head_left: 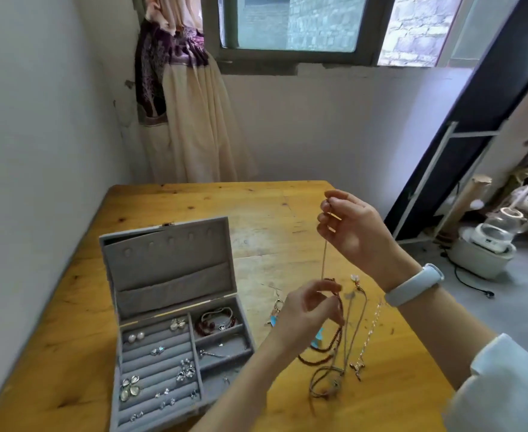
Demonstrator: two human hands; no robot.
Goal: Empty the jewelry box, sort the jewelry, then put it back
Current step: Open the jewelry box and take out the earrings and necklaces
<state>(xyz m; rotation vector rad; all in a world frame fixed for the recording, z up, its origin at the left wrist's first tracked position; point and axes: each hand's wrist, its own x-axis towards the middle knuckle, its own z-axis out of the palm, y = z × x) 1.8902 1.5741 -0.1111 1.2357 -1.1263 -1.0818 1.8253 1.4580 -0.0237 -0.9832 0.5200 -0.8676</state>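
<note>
Over wooden table (169,210) | both hands pinch thin chain (324,257) (taut, vertical): right hand (350,229) above, left hand (309,310) below

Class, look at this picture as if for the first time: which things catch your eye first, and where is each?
First, a thin chain stretched between two raised hands: the right hand pinches its top, the left hand its lower end, above the wooden table. Left of them, an open grey jewelry box holds earrings and bracelets. Below the hands, loose necklaces lie on the table.
</note>
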